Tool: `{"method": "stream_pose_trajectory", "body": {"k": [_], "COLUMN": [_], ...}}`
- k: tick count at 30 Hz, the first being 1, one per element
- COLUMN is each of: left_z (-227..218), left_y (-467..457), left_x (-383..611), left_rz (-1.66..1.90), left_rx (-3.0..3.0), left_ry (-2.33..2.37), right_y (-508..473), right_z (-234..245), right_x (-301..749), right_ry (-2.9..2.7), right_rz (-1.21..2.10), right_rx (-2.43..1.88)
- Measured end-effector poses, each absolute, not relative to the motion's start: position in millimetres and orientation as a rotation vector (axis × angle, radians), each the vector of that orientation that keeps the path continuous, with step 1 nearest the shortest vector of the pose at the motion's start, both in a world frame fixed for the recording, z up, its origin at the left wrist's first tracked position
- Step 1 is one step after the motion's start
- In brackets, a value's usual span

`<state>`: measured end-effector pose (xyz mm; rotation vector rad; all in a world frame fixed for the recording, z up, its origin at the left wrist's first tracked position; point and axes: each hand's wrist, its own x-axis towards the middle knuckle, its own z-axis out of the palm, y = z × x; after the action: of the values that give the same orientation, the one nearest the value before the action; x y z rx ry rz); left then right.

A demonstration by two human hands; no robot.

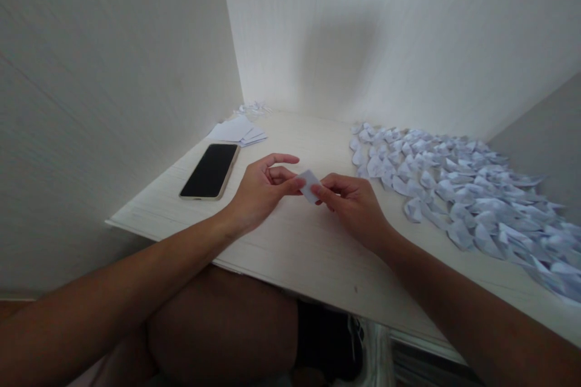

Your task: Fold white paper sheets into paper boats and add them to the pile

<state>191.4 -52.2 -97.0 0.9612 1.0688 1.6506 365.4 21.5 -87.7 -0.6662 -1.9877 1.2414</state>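
A small folded piece of white paper (309,184) is held up over the middle of the table, tilted like a diamond. My left hand (269,186) pinches its left corner between thumb and a finger, with the index finger stretched out above. On the other side my right hand (347,196) grips the right edge, thumb on top and the other fingers curled underneath. The underside of the paper is hidden. Many folded white paper boats (458,187) crowd the right side of the table, beyond my right hand.
A phone (211,170) with a dark screen lies left of my hands. Behind it are flat white paper sheets (236,130) and a little heap of paper scraps (253,108) in the corner. Walls bound the white table (290,254) at the left and back.
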Motion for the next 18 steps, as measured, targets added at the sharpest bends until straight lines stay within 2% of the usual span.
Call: {"method": "stream_pose_trajectory", "body": {"k": [11,18], "left_z": [-101.8,-100.7], "left_y": [-53.1,-54.6], "left_x": [200.8,197.6], "left_rz": [1.69,1.465], "left_rx": [0.89,1.033], "left_ry": [1.135,1.205], "right_y": [20.5,23.1], "right_z": [-92.5,-92.3], "right_x": [363.8,364.3], "right_ry": [-1.943,-2.004], "right_rz": [1.23,1.166], "right_rx": [-0.679,-0.664]}}
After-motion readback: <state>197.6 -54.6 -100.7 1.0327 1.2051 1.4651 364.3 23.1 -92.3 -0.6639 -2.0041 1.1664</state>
